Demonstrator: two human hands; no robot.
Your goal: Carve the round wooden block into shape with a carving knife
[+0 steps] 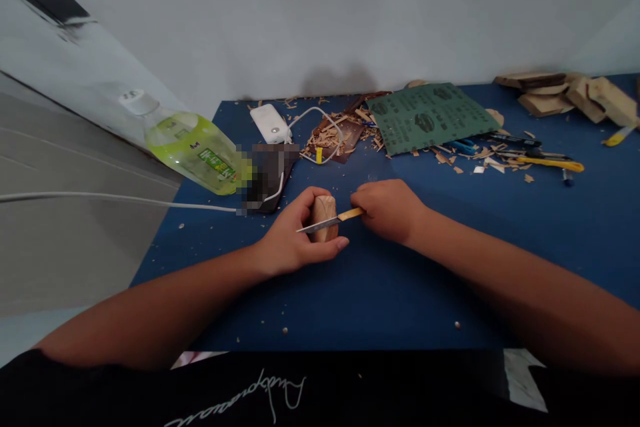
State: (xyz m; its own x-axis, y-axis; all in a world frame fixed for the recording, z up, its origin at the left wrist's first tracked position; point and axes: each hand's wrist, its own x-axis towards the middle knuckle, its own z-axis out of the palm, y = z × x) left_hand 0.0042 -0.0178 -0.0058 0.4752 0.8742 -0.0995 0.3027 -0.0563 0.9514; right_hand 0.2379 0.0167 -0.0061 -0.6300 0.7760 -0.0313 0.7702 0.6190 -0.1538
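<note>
My left hand (295, 235) grips a small wooden block (324, 211) from its left side, with the thumb along the near end and fingers at the far end. Closed around the yellow handle of a carving knife (326, 223) is my right hand (390, 209), just right of the block. The knife's blade lies across the upper face of the block and points left toward my left palm. Whether the edge is cutting into the wood I cannot tell.
A sheet of green sandpaper (435, 117) lies over wood shavings (327, 137) at the back. Wooden pieces (545, 93) are piled far right, near a yellow-handled cutter (550, 161). At left are a bottle of yellow-green liquid (195, 150), a white power bank (270, 123) and a cable (125, 201).
</note>
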